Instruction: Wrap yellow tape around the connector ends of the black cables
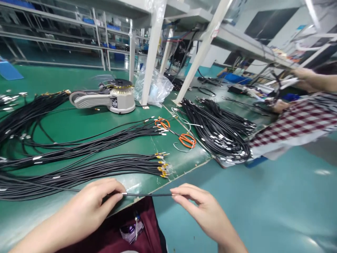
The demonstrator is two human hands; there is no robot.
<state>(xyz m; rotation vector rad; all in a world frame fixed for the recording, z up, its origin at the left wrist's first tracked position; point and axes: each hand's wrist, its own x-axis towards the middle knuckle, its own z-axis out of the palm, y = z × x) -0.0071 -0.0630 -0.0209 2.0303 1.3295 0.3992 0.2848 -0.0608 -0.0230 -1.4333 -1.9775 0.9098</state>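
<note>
A single black cable [149, 194] stretches level between my two hands over the front edge of the bench. My left hand [101, 198] pinches it by a small white label, with the rest of the cable running off to the left. The fingertips of my right hand [197, 203] are closed on the cable's end, which they mostly cover. Just behind my left hand lies a bundle of black cables [105, 167] with yellow-tipped ends. Beyond that, another bundle of black cables [113, 138] has white-marked ends.
A grey round tape dispenser [119, 100] stands behind the bundles. Orange-handled scissors [187, 140] lie near the table seam. More black cables [221, 133] are heaped at right, near a co-worker's arm [316, 80]. White posts [154, 52] rise from the green table [142, 142].
</note>
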